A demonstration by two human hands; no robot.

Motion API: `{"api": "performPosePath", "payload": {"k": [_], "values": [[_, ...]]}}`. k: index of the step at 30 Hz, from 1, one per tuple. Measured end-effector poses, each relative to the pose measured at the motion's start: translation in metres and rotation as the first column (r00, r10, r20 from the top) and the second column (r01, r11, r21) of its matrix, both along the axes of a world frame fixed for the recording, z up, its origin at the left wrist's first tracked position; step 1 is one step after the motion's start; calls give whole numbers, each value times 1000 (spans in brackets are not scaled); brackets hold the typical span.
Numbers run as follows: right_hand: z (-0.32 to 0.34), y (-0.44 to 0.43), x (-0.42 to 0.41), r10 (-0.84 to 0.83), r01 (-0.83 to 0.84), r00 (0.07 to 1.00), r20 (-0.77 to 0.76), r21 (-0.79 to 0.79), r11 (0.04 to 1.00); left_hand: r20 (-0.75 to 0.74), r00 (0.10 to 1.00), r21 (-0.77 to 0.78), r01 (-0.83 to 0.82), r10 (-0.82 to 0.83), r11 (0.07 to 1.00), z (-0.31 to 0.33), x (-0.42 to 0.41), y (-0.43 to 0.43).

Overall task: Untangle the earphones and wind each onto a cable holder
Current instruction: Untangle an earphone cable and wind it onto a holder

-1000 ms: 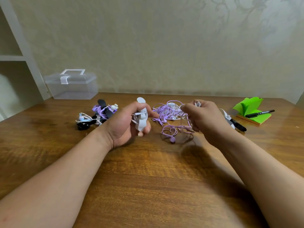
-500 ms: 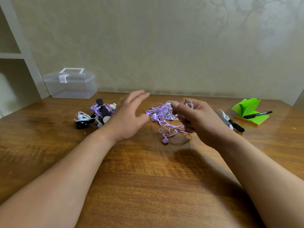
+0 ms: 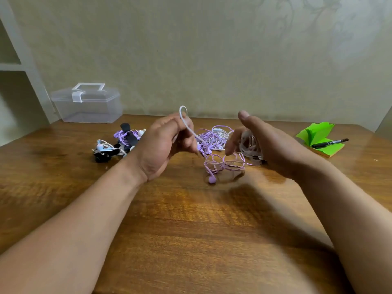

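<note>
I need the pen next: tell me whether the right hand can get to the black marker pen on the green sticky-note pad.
Probably yes. The right hand is open, and the black marker pen lies uncovered on the green sticky-note pad to its right, with only bare wooden table between them.

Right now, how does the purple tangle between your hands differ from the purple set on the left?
The purple tangle sprawls in loose loops; the wound purple earphones sit coiled round a black cable holder. The tangle spreads wide, one earbud trailing; the wound set is compact. The left hand holds a pale cable above the tangle; no hand touches the wound set. Both lie on the wooden table.
</note>
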State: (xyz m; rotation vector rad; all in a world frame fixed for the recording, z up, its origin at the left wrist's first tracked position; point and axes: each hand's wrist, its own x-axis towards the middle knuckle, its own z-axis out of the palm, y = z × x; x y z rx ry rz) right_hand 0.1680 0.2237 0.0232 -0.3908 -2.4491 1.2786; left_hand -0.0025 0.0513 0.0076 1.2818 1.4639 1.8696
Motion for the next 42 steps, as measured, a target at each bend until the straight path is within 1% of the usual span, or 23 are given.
{"api": "performPosePath", "payload": {"k": [2,4,8,10,12,13,15,16,17,21,25,27,29,32,33,34,35,37,38,39,40,41,42], "values": [[2,9,6,63,-62,998,-7,58,996,37,994,-30,103,-102,994,3,3,-3],[5,11,8,76,-73,995,-58,52,996,-1,987,-69,157,-158,985,3,4,-6],[6,8,3,-96,119,961,-260,73,990,-101,982,-125,146,-159,981,3,7,-6],[5,1,-1,-117,139,945,-306,50,989,-141,985,-146,84,-104,986,2,8,-4],[1,-13,-6,-19,4,959,-282,-56,998,-228,973,-137,-4,-28,991,1,10,-2],[-2,-22,-10,52,-77,968,-246,-92,993,-315,949,-116,-65,25,991,-1,10,-1],[-11,-34,-16,175,-188,974,-141,-85,978,-505,851,-56,-199,144,978,-3,9,1],[-14,-37,-18,216,-222,973,-83,-78,972,-552,812,-35,-253,192,967,-3,8,1],[-15,-38,-18,235,-238,971,-49,-68,969,-549,804,-22,-287,229,958,-3,7,2],[-6,-24,-11,211,-222,970,-120,-93,971,-304,922,-3,-254,241,967,1,-2,3],[1,-21,-2,312,-358,929,-200,-267,895,-75,981,-53,-183,179,982,3,-1,2],[6,-22,-1,278,-375,914,-295,-356,856,57,985,-56,-160,163,985,5,-3,1],[10,-15,0,152,-323,909,-387,-427,844,297,947,-2,-125,120,992,7,-11,-2],[13,-4,2,-31,-164,911,-412,-429,888,666,745,164,-92,-41,982,11,-25,-11],[11,-1,1,-66,-92,924,-378,-385,918,717,690,211,-77,-101,974,12,-26,-12],[7,-2,0,-87,-19,941,-327,-308,951,721,677,249,-51,-150,967,13,-24,-13],[4,-4,-2,-94,37,958,-271,-207,978,677,714,268,-11,-180,963,13,-19,-12],[-2,-15,-7,-41,38,985,-168,-24,999,452,876,243,61,-169,968,10,-9,-3],[-5,-21,-10,-4,8,992,-126,33,999,265,958,200,51,-104,979,7,-1,3],[-6,-28,-12,30,-25,994,-102,57,998,46,998,141,36,-43,989,1,7,8],[-7,-33,-13,54,-49,993,-104,53,997,-159,987,65,3,8,998,-2,16,11],[-7,-36,-14,68,-65,991,-117,31,997,-308,951,-3,-38,35,999,-5,23,13],[-6,-37,-13,70,-69,988,-134,9,998,-394,917,-43,-79,56,996,-6,28,12]]}}
